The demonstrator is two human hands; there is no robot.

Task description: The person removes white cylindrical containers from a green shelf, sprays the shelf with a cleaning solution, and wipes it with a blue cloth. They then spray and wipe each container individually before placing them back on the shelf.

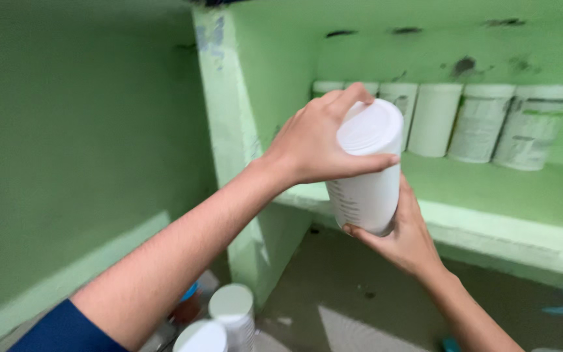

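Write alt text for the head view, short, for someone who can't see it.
Two bare hands hold a white lidded plastic jar in front of a green shelf: the left hand grips its lid from above, the right hand cups its base. A row of similar white jars stands at the shelf's back, and two more jars sit lower left.
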